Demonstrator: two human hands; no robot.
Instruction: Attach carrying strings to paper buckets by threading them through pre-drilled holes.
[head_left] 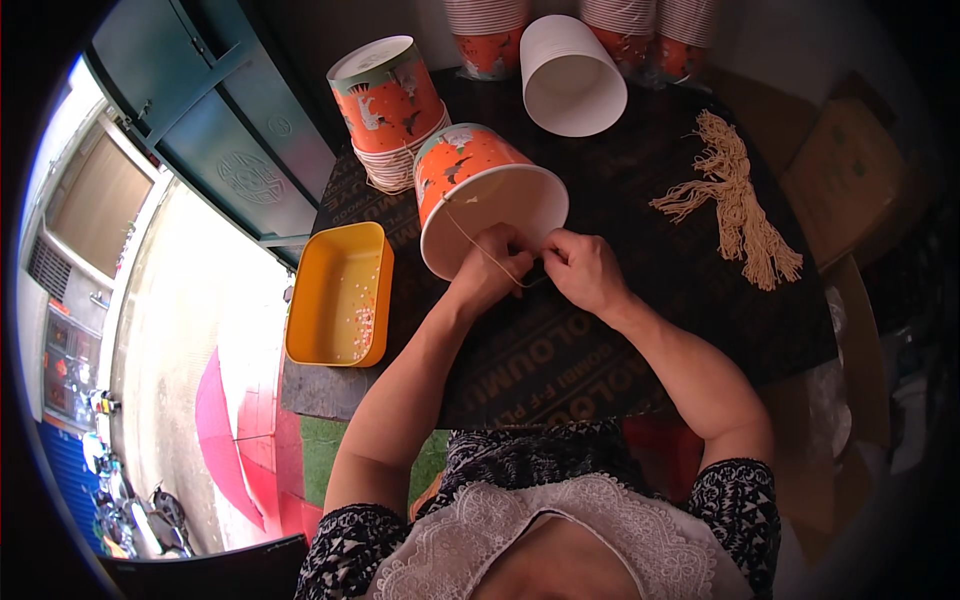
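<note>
An orange paper bucket [470, 165] with a green band and animal pictures lies tilted on the dark table, its white mouth facing me. A thin beige cord [462, 228] comes from the bucket's side and runs across the back of my left hand [492, 262]. That hand is closed at the near rim, its fingers curled against the bucket. Right beside it, my right hand [582, 268] pinches with thumb and forefinger at the rim's lower right. What lies between those right fingertips is hidden.
A yellow tub [340, 290] holding small pale beads stands left. Behind are stacked orange buckets [380, 100], a white bucket [570, 80] on its side and more bucket stacks [490, 35]. A bundle of beige cords [735, 200] lies right; the table's [640, 385] front edge is near me.
</note>
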